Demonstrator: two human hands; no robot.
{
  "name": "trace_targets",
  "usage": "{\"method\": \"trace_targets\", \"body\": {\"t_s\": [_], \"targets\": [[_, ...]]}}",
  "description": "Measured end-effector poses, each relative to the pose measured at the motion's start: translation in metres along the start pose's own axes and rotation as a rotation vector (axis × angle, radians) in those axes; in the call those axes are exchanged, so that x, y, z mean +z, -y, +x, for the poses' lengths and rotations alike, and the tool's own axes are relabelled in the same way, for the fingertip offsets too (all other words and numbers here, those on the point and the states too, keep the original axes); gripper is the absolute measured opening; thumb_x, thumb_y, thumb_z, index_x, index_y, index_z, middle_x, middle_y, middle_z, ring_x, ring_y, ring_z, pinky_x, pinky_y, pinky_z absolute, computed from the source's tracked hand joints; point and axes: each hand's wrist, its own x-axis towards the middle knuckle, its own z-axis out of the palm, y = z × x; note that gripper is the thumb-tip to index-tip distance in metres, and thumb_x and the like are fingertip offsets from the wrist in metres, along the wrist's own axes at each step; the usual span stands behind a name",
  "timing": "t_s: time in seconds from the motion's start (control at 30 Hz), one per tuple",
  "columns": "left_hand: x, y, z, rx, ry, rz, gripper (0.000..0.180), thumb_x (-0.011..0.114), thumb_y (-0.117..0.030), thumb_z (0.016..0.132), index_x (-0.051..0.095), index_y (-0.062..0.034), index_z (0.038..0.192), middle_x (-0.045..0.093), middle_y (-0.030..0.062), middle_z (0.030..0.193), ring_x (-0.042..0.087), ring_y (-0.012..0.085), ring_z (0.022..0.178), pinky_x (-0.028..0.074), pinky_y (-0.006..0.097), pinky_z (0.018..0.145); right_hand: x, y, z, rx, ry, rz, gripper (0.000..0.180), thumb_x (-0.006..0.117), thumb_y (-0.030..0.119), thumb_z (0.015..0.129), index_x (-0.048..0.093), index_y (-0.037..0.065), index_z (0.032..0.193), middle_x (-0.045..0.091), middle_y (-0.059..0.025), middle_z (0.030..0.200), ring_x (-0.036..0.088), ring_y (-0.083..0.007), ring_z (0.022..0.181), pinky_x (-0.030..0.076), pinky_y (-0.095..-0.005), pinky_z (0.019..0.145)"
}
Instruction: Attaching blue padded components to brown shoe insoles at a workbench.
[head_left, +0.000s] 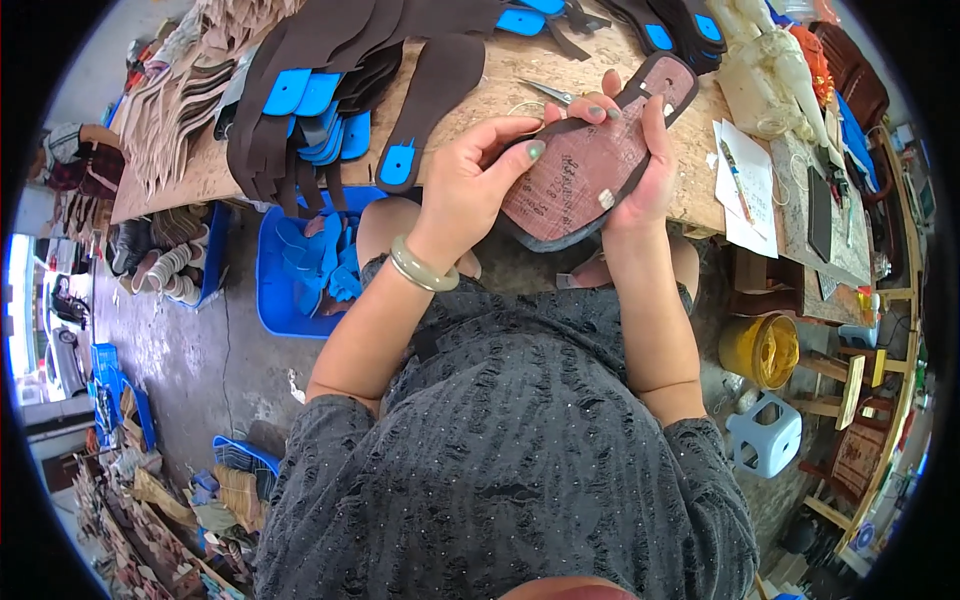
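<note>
I see the left hand (468, 182) pinching one edge of a reddish sole (575, 190). The right hand (645, 190) grips its opposite side, near the wooden bench (698, 165).

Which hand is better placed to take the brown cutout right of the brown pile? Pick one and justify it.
Left, probably. The left hand is closer to the brown cutout, at the pinkish sole's left edge, while the right hand supports the sole's right side.

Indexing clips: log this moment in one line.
left hand: touching sole; right hand: holding sole; table: dark cutouts, paper; floor: blue bin
</note>
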Motion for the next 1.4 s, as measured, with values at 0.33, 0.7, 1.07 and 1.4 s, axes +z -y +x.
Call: {"method": "trace_targets", "body": {"t_s": [0.33,0.7,1.07,1.4], "targets": [[-0.008,-0.003,-0.004,0.449,-0.206,0.673,0.016,0.065,-0.007,0.082,0.067,-0.0038,0.097,0.068,0.0133,0.091,0.067,0.0245,0.08,0.052,0.032,0.068,0.002,-0.013,0.006,0.044,0.016,0.035,0.044,0.048,0.037,0.094,0.044,0.004,0.123,0.051,-0.0036,0.084,0.051,-0.0225,0.085,0.041,-0.0474,0.093],[-0.002,0.021,-0.039,-0.475,0.153,-0.417,0.056,0.046,-0.04,0.096,0.037,-0.0019,0.136,0.052,0.0109,0.126,0.052,0.017,0.113,0.044,0.033,0.095,-0.004,-0.003,0.016,-0.284,0.575,-0.88,0.047,0.047,0.036,0.096,0.042,-0.005,0.118,0.048,-0.0051,0.099,0.048,-0.019,0.099,0.039,-0.042,0.097],[-0.018,-0.002,-0.035,-0.495,0.074,-0.953,0.062,0.031,-0.058,0.095,0.039,-0.011,0.135,0.052,0.0139,0.124,0.058,0.0263,0.107,0.053,0.044,0.084,0.027,0.005,0.0,-0.072,1.154,-1.952,0.085,0.079,0.034,0.065,0.04,0.008,0.137,0.036,-0.0198,0.142,0.037,-0.0364,0.13,0.031,-0.0452,0.108],[-0.011,0.023,-0.034,-0.809,0.256,-0.839,0.039,0.033,-0.026,0.096,0.052,0.0053,0.109,0.06,0.0169,0.094,0.06,0.0222,0.067,0.052,0.034,0.062,-0.024,0.035,0.026,-0.465,1.08,-2.223,0.078,0.053,0.058,0.078,0.044,0.002,0.132,0.051,-0.0181,0.129,0.042,-0.0294,0.128,0.024,-0.0484,0.111]]}}
